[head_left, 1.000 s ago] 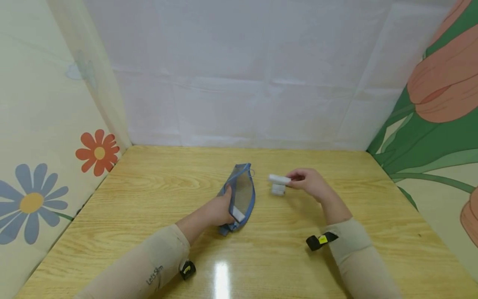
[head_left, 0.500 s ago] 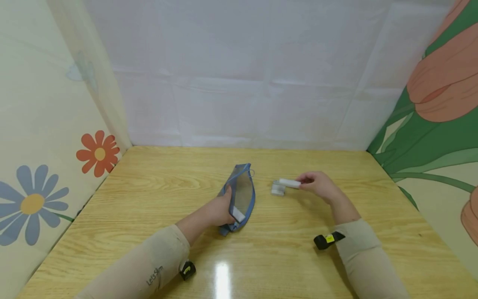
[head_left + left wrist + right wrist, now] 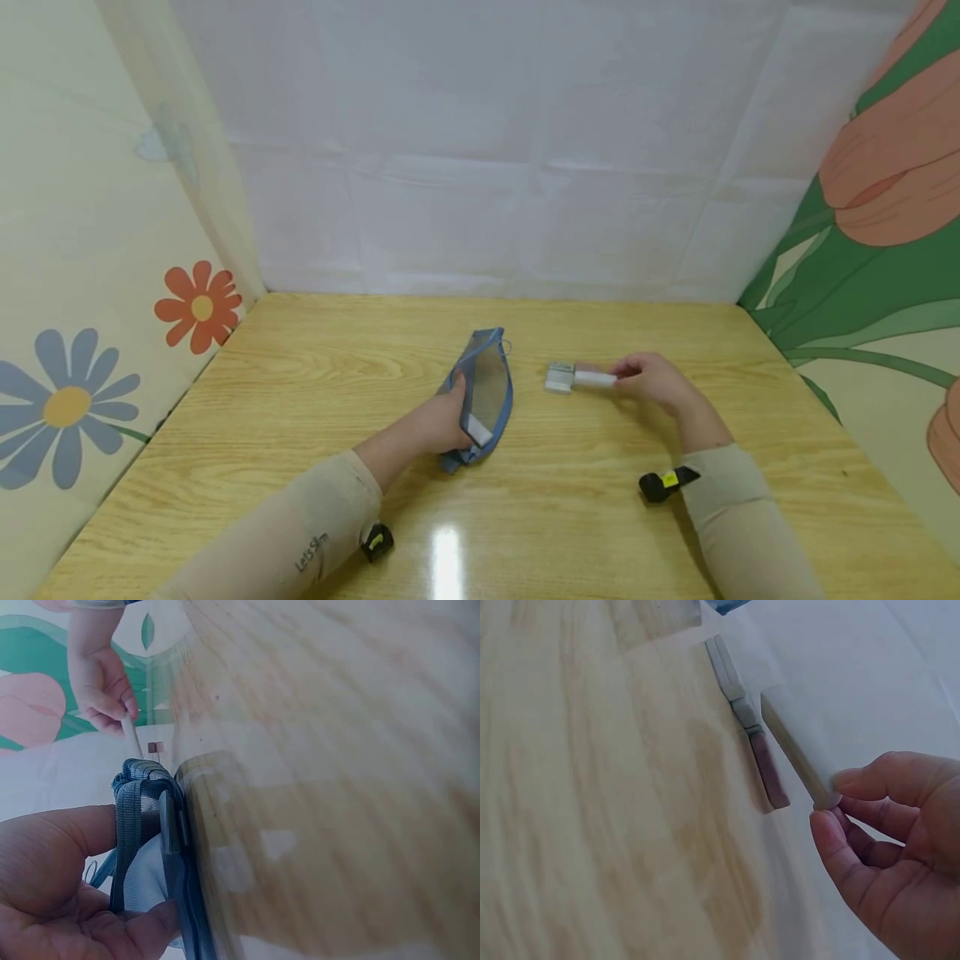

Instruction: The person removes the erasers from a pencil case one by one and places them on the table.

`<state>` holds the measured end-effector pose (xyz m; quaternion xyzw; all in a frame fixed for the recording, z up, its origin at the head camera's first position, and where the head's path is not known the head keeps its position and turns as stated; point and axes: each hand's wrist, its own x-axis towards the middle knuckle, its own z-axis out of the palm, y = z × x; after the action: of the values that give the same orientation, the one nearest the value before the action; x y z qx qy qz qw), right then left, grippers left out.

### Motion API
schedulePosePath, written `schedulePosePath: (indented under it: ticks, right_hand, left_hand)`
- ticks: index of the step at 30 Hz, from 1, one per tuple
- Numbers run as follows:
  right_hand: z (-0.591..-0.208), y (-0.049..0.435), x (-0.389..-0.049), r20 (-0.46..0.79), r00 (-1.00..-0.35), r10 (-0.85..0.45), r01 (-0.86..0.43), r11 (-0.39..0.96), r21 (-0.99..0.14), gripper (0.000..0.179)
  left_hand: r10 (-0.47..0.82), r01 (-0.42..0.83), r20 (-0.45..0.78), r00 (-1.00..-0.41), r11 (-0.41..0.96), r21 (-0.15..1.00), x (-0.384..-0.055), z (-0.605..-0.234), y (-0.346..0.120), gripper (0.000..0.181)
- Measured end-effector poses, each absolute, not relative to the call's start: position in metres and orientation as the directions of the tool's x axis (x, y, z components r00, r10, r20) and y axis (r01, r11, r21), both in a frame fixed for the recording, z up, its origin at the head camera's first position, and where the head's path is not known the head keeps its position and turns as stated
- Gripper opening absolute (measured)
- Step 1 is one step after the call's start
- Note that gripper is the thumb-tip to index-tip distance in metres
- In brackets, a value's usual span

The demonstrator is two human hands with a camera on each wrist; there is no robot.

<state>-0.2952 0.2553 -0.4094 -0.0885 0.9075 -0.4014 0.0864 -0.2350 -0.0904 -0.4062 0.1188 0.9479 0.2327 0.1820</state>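
Observation:
My left hand (image 3: 435, 423) grips a blue mesh zip pouch (image 3: 491, 387), thumb at its mouth, which gapes towards the right. Inside the pouch lies a white block (image 3: 478, 431). Between thumb and fingers, my right hand (image 3: 654, 385) pinches one end of a slim white rectangular block (image 3: 594, 379), low over the table to the right of the pouch. Just left of it lie small pale grey pieces (image 3: 558, 377). The right wrist view shows these pale pieces (image 3: 726, 669) in line with a reddish-brown piece (image 3: 769, 771), beneath the held block.
The wood-grain table (image 3: 337, 333) reaches back to a white sheet (image 3: 480, 167). Flower-patterned walls stand on the left (image 3: 75, 250) and the right (image 3: 885, 275). Each beige sleeve (image 3: 300, 517) has a small black camera (image 3: 377, 542) strapped near the cuff.
The right hand has moved right and slightly down in the head view with the white block, uncovering more of the pale pieces. The left hand and the pouch have stayed in place.

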Motion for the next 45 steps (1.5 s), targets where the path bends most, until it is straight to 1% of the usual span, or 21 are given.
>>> schedulePosePath:
  ticks: [5, 12, 19, 26, 41, 45]
  right_hand:
    - [-0.415, 0.257, -0.297, -0.106, -0.97, -0.221, -0.068, 0.66, -0.748, 0.024]
    - [-0.417, 0.254, -0.299, -0.072, -0.972, -0.222, -0.093, 0.651, -0.753, 0.025]
    - [-0.421, 0.251, -0.301, -0.079, -0.978, -0.194, -0.07, 0.658, -0.75, 0.024]
    - [-0.422, 0.248, -0.301, -0.071, -0.98, -0.184, -0.074, 0.676, -0.733, 0.024]
    - [-0.426, 0.243, -0.306, -0.076, -0.99, -0.122, -0.032, 0.705, -0.708, 0.028]
    - [-0.429, 0.244, -0.307, -0.065, -0.99, -0.123, -0.037, 0.685, -0.728, 0.029]
  left_hand:
    - [0.316, 0.15, -0.284, -0.905, 0.863, 0.483, -0.235, -0.406, -0.091, 0.11]
    - [0.315, 0.147, -0.287, -0.905, 0.863, 0.484, -0.236, -0.407, -0.09, 0.11]
    - [0.315, 0.152, -0.278, -0.908, 0.863, 0.482, -0.237, -0.408, -0.091, 0.111]
    - [0.309, 0.148, -0.278, -0.91, 0.865, 0.479, -0.237, -0.408, -0.09, 0.111]
    - [0.316, 0.149, -0.282, -0.906, 0.861, 0.486, -0.234, -0.405, -0.09, 0.11]
    - [0.314, 0.15, -0.278, -0.908, 0.862, 0.485, -0.234, -0.404, -0.09, 0.11]
